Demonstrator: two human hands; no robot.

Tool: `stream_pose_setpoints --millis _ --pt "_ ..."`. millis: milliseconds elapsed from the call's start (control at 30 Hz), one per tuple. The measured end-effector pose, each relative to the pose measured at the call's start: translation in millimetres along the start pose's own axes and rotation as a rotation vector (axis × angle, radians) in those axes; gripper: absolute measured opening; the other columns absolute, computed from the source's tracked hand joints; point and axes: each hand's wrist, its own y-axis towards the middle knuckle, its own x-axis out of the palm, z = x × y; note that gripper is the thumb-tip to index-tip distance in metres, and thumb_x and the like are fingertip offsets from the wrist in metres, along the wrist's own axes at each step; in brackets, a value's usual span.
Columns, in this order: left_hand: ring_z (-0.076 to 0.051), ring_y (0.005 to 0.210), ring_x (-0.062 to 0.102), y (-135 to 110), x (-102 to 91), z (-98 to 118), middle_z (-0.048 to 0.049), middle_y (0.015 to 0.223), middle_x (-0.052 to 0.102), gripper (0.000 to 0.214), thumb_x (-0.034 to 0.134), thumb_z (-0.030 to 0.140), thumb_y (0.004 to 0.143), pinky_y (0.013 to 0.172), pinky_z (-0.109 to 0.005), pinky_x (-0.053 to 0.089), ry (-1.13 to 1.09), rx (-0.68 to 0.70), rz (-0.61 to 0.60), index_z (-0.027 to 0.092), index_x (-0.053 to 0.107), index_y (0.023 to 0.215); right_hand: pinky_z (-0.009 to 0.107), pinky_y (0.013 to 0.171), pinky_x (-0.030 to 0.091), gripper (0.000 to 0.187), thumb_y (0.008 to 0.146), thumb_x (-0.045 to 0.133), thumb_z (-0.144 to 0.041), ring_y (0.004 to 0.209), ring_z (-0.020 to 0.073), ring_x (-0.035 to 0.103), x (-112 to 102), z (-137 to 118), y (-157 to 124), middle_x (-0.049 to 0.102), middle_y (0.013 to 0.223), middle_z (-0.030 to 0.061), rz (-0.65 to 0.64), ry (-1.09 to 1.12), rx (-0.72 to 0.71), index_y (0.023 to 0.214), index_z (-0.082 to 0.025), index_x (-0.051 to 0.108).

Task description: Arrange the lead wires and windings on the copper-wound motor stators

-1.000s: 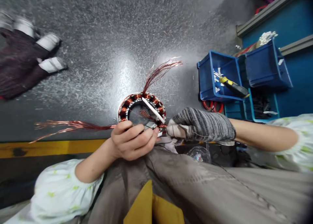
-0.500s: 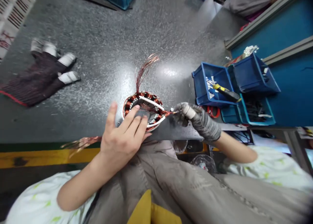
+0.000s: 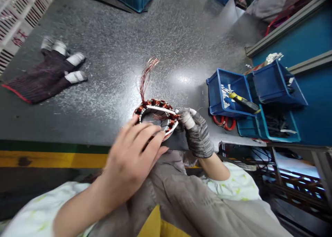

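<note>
A motor stator [image 3: 156, 103] with copper windings lies near the front edge of the metal workbench. My bare left hand [image 3: 135, 154] curls over its near-left rim, fingers across the ring and thumb on the near side. My right hand [image 3: 195, 130], in a grey glove with white-taped fingers, pinches a bundle of copper wires [image 3: 176, 116] close to the stator's right rim. White sleeving [image 3: 162, 109] runs along the ring to that bundle. Another loose bunch of copper wires [image 3: 146, 78] stands up from the far-left side.
A dark glove [image 3: 44, 76] with white-taped fingertips lies at left. On the right, a blue bin [image 3: 215, 95] carries a yellow-black handled tool [image 3: 243, 102]; red-handled scissors [image 3: 228, 123] lie beside it. More bins [image 3: 275, 81] stand beyond. A white crate [image 3: 19, 22] is at far left.
My right hand has moved left along the copper wires, up to the stator's rim. My left hand has shifted right and nearer, its fingers more bent over the ring.
</note>
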Motion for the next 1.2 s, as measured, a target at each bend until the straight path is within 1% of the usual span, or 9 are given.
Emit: stream_pose_setpoints --millis 67,133,300,500,700,867,1033,1133,1200 --pt "-0.027 0.123 0.067 15 -24.8 -12 -0.0067 0.125 0.075 0.029 0.056 0.017 0.101 0.114 -0.055 0.051 0.0 0.073 -0.019 0.025 0.07 0.125 0.029 0.064 0.049 0.032 0.089 0.073 -0.056 0.063 0.0143 0.054 0 -6 2 0.063 0.072 -0.0018 0.007 -0.051 0.011 0.088 -0.024 0.067" --pt "-0.028 0.12 0.068 34 -37.8 -27 -0.006 0.123 0.074 0.033 0.046 0.02 0.104 0.106 -0.056 0.055 -0.065 0.153 -0.122 0.027 0.071 0.125 0.029 0.062 0.048 0.032 0.087 0.074 -0.055 0.061 0.0144 0.053 -1 -9 2 0.062 0.07 -0.0017 0.019 -0.082 0.038 0.085 -0.024 0.066" --pt "-0.025 0.079 0.067 64 -16.0 -42 -0.0082 0.085 0.071 0.03 0.049 0.031 0.105 0.074 -0.043 0.056 -0.009 0.237 -0.307 0.018 0.075 0.099 0.029 0.06 0.05 0.037 0.088 0.071 -0.061 0.066 0.0162 0.058 -1 3 2 0.065 0.075 0.0004 0.036 0.042 0.114 0.085 -0.024 0.067" --pt "-0.021 0.072 0.063 45 7.5 -42 -0.0068 0.082 0.071 0.026 0.049 0.017 0.103 0.065 -0.037 0.048 0.017 0.243 -0.16 0.015 0.074 0.108 0.029 0.06 0.051 0.036 0.089 0.07 -0.06 0.063 0.0156 0.058 8 13 6 0.068 0.078 0.0013 0.155 0.164 0.104 0.09 -0.025 0.071" --pt "-0.025 0.076 0.064 22 17.4 -45 -0.009 0.086 0.073 0.033 0.048 0.012 0.1 0.065 -0.042 0.047 -0.057 0.161 -0.089 0.011 0.069 0.125 0.032 0.081 0.059 0.031 0.086 0.074 -0.054 0.084 0.0186 0.068 3 8 16 0.073 0.093 0.0028 0.212 0.094 0.037 0.091 -0.024 0.071" --pt "-0.024 0.075 0.065 18 17.1 -44 -0.0073 0.084 0.072 0.035 0.052 0.008 0.097 0.064 -0.041 0.046 -0.1 0.127 -0.107 0.013 0.067 0.128 0.033 0.087 0.058 0.029 0.091 0.073 -0.053 0.093 0.0196 0.07 -22 -26 24 0.076 0.099 0.0025 0.064 -0.24 -0.003 0.095 -0.024 0.074" --pt "-0.023 0.075 0.067 23 6.9 -47 -0.0076 0.085 0.074 0.036 0.047 -0.002 0.095 0.065 -0.042 0.044 -0.107 0.136 -0.188 0.009 0.069 0.123 0.025 0.064 0.045 0.04 0.082 0.084 -0.055 0.067 0.0121 0.055 -35 -64 48 0.064 0.073 -0.0003 -0.346 -0.595 -0.006 0.079 -0.017 0.071" --pt "-0.022 0.074 0.067 26 3.4 -50 -0.0079 0.086 0.075 0.036 0.046 -0.003 0.097 0.066 -0.042 0.043 -0.083 0.158 -0.202 0.008 0.069 0.122 0.024 0.06 0.039 0.049 0.087 0.075 -0.061 0.062 0.0098 0.046 -32 -61 61 0.054 0.065 -0.0032 -0.487 -0.513 0.074 0.068 -0.018 0.061" --pt "-0.021 0.073 0.067 28 2.6 -52 -0.0072 0.085 0.075 0.036 0.044 -0.003 0.098 0.066 -0.041 0.042 -0.072 0.174 -0.226 0.007 0.068 0.123 0.025 0.06 0.039 0.051 0.088 0.071 -0.064 0.061 0.0104 0.044 -27 -47 64 0.051 0.064 -0.0034 -0.49 -0.33 0.129 0.068 -0.018 0.058"
